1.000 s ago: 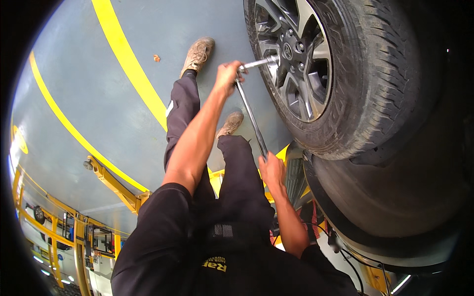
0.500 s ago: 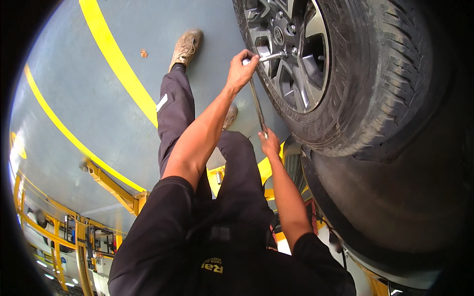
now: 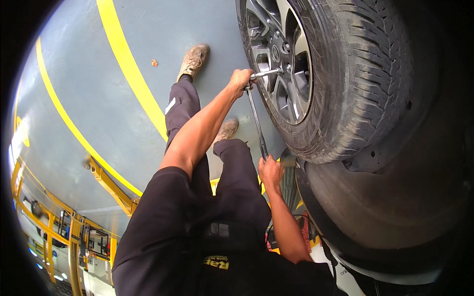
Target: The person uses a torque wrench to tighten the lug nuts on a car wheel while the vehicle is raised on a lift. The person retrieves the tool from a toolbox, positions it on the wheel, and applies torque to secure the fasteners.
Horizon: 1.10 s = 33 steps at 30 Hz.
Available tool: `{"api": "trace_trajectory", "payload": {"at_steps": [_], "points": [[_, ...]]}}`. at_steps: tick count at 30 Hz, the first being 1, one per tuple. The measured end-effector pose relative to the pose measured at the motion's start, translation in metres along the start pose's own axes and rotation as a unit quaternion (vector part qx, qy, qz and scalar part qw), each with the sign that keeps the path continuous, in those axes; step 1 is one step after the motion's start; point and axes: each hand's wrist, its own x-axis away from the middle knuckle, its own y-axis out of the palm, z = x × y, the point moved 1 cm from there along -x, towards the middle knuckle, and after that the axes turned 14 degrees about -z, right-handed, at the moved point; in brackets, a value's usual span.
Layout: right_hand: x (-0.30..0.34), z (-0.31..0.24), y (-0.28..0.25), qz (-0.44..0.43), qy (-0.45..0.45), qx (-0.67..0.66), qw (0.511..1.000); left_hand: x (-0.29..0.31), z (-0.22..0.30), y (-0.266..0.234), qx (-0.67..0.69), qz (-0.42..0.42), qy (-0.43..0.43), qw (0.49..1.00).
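Observation:
A long-handled socket wrench (image 3: 256, 118) with a bright metal extension (image 3: 266, 73) reaches to a lug nut position below the hub centre of a dark grey and silver alloy wheel (image 3: 298, 106). My left hand (image 3: 240, 81) is closed round the wrench head, where the extension joins the handle. Lower down, my right hand (image 3: 270, 171) is wrapped in a fist round the handle's near end. The socket's tip meets the wheel; the nut under it is hidden. A black treaded tyre (image 3: 365, 84) surrounds the wheel, to the right of both hands.
Dark vehicle bodywork (image 3: 390, 207) fills the lower right. My shoes (image 3: 194, 60) stand on a grey floor (image 3: 148, 29) with yellow painted lines (image 3: 126, 56). A yellow metal arm (image 3: 111, 185) lies at the lower left, near yellow railings (image 3: 44, 224) and workshop equipment.
My right hand has gone from a looser hold to a full fist, slightly nearer to me. My left hand stays at the wrench head. The view has shifted, so the wheel sits lower.

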Motion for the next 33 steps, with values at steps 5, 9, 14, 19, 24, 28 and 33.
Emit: {"api": "trace_trajectory", "payload": {"at_steps": [5, 9, 14, 19, 24, 28, 33], "points": [[-0.007, 0.002, 0.007, 0.048, -0.04, 0.033, 0.997, 0.011, 0.011, 0.004, 0.049, -0.008, -0.018, 0.999], [-0.023, 0.01, 0.03, 0.066, -0.047, 0.021, 0.997, 0.016, 0.001, 0.005, 0.066, 0.004, 0.012, 0.998], [-0.022, 0.014, 0.034, 0.062, -0.059, 0.008, 0.996, 0.021, 0.002, -0.001, 0.047, -0.04, 0.049, 0.997], [0.035, -0.019, -0.013, -0.008, -0.043, 0.011, 0.999, 0.047, 0.007, -0.019, 0.081, -0.031, 0.028, 0.996], [0.075, -0.033, -0.031, -0.016, -0.003, -0.003, 1.0, 0.082, 0.035, 0.001, 0.106, -0.07, 0.061, 0.99], [0.061, -0.02, -0.036, 0.045, 0.017, 0.012, 0.999, 0.072, 0.035, 0.015, 0.087, -0.064, 0.086, 0.99], [-0.003, 0.011, 0.016, 0.148, -0.024, -0.057, 0.987, 0.07, 0.045, 0.028, -0.015, -0.078, 0.142, 0.987]]}}
